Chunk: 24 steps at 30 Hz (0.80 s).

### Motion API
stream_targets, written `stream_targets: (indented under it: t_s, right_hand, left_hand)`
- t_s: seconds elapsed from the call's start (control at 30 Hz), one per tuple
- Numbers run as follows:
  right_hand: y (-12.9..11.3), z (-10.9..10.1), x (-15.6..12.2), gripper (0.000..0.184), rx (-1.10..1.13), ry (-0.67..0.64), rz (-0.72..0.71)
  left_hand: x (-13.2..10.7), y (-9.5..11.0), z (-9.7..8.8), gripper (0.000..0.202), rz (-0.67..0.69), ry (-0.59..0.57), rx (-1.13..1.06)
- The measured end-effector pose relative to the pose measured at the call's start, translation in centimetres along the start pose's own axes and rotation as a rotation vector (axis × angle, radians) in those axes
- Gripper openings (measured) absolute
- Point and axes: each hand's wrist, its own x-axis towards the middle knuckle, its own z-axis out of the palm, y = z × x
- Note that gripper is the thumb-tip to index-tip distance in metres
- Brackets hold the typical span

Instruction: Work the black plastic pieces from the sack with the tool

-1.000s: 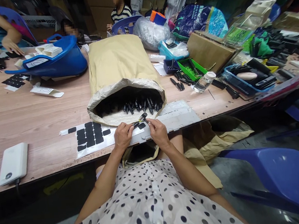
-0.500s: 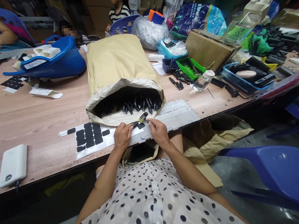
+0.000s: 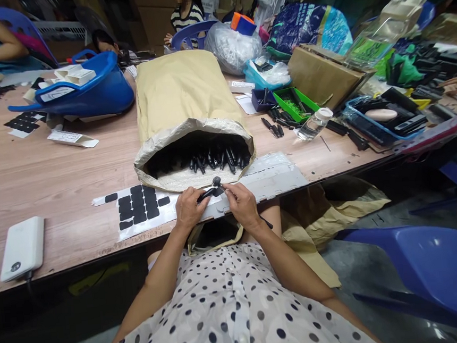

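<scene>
My left hand (image 3: 189, 207) is closed around a slim black pen-shaped piece (image 3: 205, 195) that points toward the right. My right hand (image 3: 241, 201) pinches the thin shaft of what looks like a small hammer (image 3: 216, 181). Its dark round head is just above the tip of the black piece; I cannot tell whether they touch. The dark handle end shows beside my right wrist. Directly beyond both hands lies a tan paper sack (image 3: 183, 87), its mouth toward me, with many black pen-shaped pieces (image 3: 227, 158) inside. Under the hands is a flat grey-white board (image 3: 271, 176).
A sheet of black stickers (image 3: 138, 206) lies left of my hands, and a white power bank (image 3: 22, 248) farther left. Beyond are a blue scoop (image 3: 85, 93), a green tray (image 3: 295, 104) and a small clear bottle (image 3: 315, 124). Another person's arm (image 3: 1, 44) is at the far left.
The hammer has turned in my right hand, so its round end now faces me and its handle shows at my wrist. More of the black piece shows in my left hand.
</scene>
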Motion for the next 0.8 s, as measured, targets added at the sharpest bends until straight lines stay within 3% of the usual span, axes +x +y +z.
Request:
stream_targets:
  t_s: [0.13, 0.3, 0.5, 0.7, 0.8]
  right_hand:
    - [0.0, -0.3, 0.0, 0.031, 0.013, 0.025, 0.011]
    - [-0.4, 0.1, -0.7, 0.032, 0.001, -0.045, -0.041]
    - [-0.4, 0.3, -0.7, 0.032, -0.018, -0.068, -0.016]
    - [-1.1, -0.5, -0.1, 0.035, 0.003, 0.031, -0.074]
    - [-1.0, -0.2, -0.6, 0.037, -0.050, -0.024, -0.095]
  left_hand:
    - [0.1, 0.0, 0.1, 0.015, -0.050, 0.011, -0.036]
    - [0.4, 0.2, 0.3, 0.013, -0.116, 0.018, -0.062]
    - [0.3, 0.1, 0.3, 0.013, -0.115, 0.047, -0.097]
    - [0.5, 0.2, 0.0, 0.015, -0.126, 0.004, -0.118]
    - [0.6, 0.2, -0.1, 0.014, -0.123, 0.000, -0.128]
